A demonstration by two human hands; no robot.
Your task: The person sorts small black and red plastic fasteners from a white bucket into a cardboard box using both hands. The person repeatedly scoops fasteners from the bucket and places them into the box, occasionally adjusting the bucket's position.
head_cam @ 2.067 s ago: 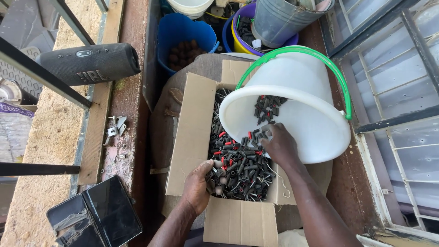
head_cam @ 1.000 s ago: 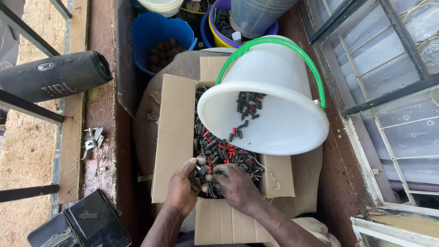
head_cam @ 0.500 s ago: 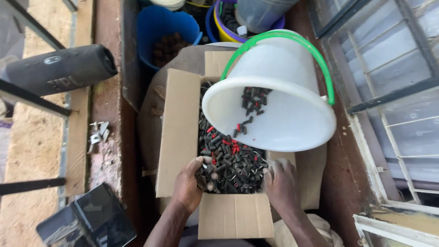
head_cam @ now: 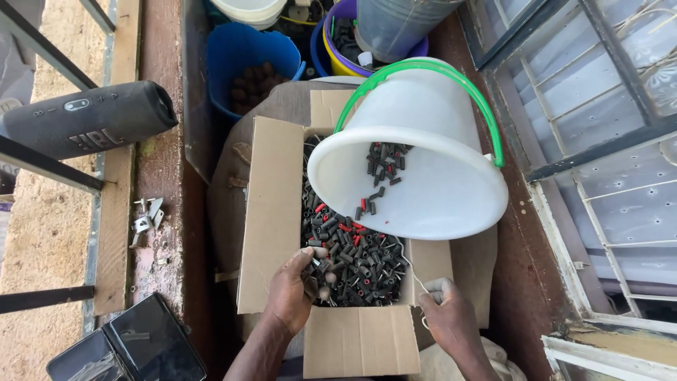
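Daylight falls evenly over a rough brown ledge (head_cam: 159, 176) running from six to twelve o'clock. At nine o'clock a sandy concrete floor (head_cam: 42, 240) lies below dark metal bars (head_cam: 49, 166), crossed by a pale wooden plank (head_cam: 116, 212). At three o'clock stands a window (head_cam: 613, 162) with a dark frame and dusty, frosted panes. At four o'clock its white lower frame (head_cam: 606, 346) shows peeling paint.

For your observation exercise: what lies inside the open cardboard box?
The cardboard box holds a heap of small black and red tube pieces. The left hand digs into them; the right hand rests at the box's edge. The tilted white bucket covers the box's far part.
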